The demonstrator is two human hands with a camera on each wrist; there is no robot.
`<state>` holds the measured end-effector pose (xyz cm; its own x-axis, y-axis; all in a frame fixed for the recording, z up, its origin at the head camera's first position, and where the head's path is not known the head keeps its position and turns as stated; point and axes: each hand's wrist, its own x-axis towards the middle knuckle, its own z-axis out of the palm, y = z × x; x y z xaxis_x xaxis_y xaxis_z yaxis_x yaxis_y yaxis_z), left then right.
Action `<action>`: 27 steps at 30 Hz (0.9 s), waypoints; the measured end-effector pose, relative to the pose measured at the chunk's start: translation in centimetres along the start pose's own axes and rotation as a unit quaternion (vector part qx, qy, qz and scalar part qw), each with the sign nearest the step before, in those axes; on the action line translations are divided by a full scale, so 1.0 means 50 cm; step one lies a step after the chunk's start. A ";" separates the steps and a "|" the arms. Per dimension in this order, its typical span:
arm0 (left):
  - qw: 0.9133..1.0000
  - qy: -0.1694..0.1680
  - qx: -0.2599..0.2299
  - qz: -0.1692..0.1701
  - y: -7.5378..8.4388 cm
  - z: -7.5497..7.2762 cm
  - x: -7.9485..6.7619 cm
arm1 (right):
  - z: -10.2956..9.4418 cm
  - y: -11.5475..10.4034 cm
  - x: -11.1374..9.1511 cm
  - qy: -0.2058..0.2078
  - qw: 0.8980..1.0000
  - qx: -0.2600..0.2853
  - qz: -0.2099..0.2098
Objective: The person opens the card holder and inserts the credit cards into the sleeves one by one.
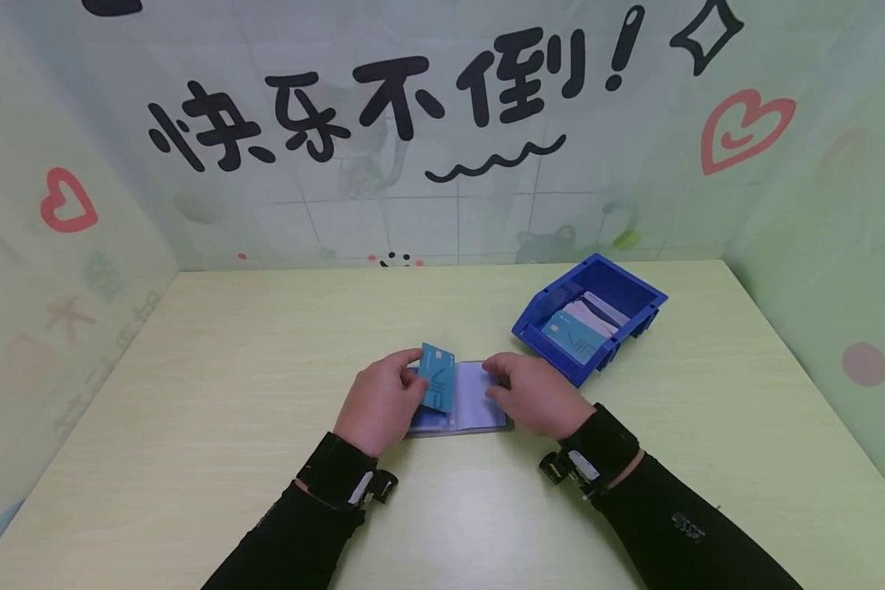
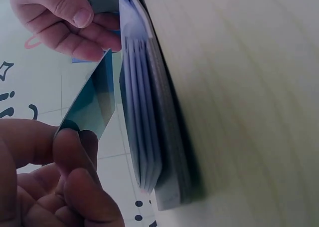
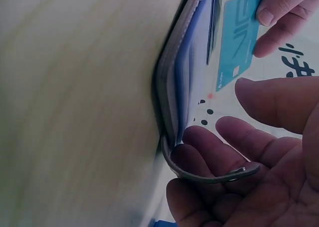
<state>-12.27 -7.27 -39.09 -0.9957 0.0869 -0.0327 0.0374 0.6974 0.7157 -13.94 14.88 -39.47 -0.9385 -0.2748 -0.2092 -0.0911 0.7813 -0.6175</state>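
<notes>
My left hand [image 1: 382,403] pinches a teal VIP card [image 1: 437,378] between thumb and fingers, tilted above the left side of an open card holder [image 1: 481,400]. In the left wrist view the holder's stacked clear sleeves [image 2: 142,112] stand edge-on, apart from the card. At the holder's right edge is my right hand [image 1: 540,395], its fingers loosely bent and its thumb held away. The right wrist view shows a grey strap [image 3: 209,178] with a snap lying across those fingers, which touch the holder's edge. What lies under the left hand is hidden.
A blue plastic bin [image 1: 542,348] stands behind my right hand, tilted on the table. Inside it are a teal card [image 1: 575,334] and several paler cards [image 1: 593,315]. The pale wooden table [image 1: 265,352] ends at a printed backdrop [image 1: 413,221] behind and at the sides.
</notes>
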 end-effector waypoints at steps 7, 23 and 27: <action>1.000 -0.006 0.018 -0.008 -0.002 0.001 0.001 | -0.001 -0.002 -0.002 0.001 1.000 -0.007 0.000; 0.998 -0.027 0.051 0.000 -0.002 0.006 0.004 | -0.005 -0.008 -0.008 0.002 1.000 -0.017 -0.004; 0.998 -0.029 0.061 0.004 -0.002 0.006 0.002 | -0.005 -0.008 -0.008 0.002 1.000 -0.020 -0.004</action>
<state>-12.35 -7.14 -39.36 -0.9887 0.1318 -0.0708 0.0587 0.7772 0.6266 -13.60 14.81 -38.92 -0.9389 -0.2791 -0.2014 -0.1116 0.8005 -0.5888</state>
